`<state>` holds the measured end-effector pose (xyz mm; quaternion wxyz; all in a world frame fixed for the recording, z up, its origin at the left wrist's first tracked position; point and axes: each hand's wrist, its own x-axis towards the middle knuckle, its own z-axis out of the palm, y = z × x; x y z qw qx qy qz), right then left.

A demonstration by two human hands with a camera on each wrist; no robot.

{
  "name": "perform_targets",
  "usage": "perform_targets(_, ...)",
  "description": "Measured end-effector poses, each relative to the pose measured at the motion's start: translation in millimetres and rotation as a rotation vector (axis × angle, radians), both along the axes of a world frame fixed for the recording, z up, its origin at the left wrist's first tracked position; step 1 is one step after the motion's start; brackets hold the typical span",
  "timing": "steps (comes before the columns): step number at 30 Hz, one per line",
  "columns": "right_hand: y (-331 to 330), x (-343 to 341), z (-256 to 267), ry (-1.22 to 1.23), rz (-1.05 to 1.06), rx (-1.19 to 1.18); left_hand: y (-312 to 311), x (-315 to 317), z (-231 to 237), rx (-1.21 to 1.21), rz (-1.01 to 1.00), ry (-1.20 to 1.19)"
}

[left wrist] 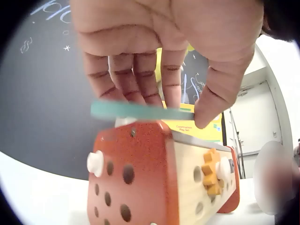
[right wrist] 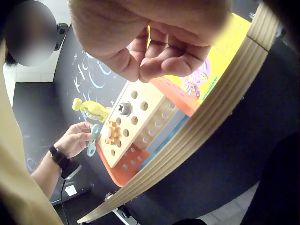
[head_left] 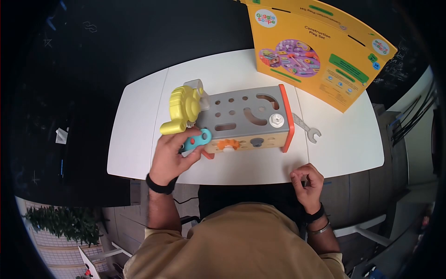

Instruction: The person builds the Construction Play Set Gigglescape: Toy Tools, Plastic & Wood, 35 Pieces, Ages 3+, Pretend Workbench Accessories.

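The left hand [head_left: 171,156] pinches a flat teal piece with holes [head_left: 200,138] between thumb and fingers, at the left end of a toy workbench [head_left: 237,111]. Edge-on in the left wrist view, the teal strip [left wrist: 140,111] crosses above the bench's red end panel [left wrist: 131,173]. An orange gear [head_left: 228,144] and a grey bolt [head_left: 256,142] sit on the bench's front side. A yellow toy piece [head_left: 185,104] stands at its left top. Near the table's front edge, the right hand [head_left: 307,183] has its fingers curled, with nothing visible in them.
A grey toy wrench [head_left: 306,128] lies right of the bench. Behind it, at the right, stands a large yellow box [head_left: 320,51]. A white bolt head [head_left: 277,120] is on the bench top. The white table's [head_left: 134,125] front edge runs close to the person's body.
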<state>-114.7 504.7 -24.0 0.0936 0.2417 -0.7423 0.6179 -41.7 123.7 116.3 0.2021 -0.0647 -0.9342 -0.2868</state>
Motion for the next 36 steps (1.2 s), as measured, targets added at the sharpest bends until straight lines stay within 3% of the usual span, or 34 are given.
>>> perform_targets(2,1.4,-0.1,0.2,0.003,0.006,-0.004,21.8,-5.3,-0.6,0.13,0.062,-0.078)
perform_targets(4,1.7,0.1,-1.5,0.001,0.003,-0.006,31.9,-14.3,-2.6,-0.12,0.025,-0.002)
perform_targets(8,1.6,-0.1,-1.0,0.0,0.012,-0.002,43.3,-26.3,-12.1,-0.319,-0.015,0.015)
perform_targets(12,2.2,0.4,2.0,0.01,0.015,0.012,42.0,-31.7,-17.1,-0.185,-0.017,0.01)
perform_targets(28,-0.5,1.0,-3.3,-0.024,0.017,0.014,37.8,-29.8,-23.1,-0.228,0.0,0.03)
perform_targets(36,-1.5,1.6,-2.5,-0.028,0.031,0.026,35.4,-33.3,-27.4,-0.116,0.065,0.044)
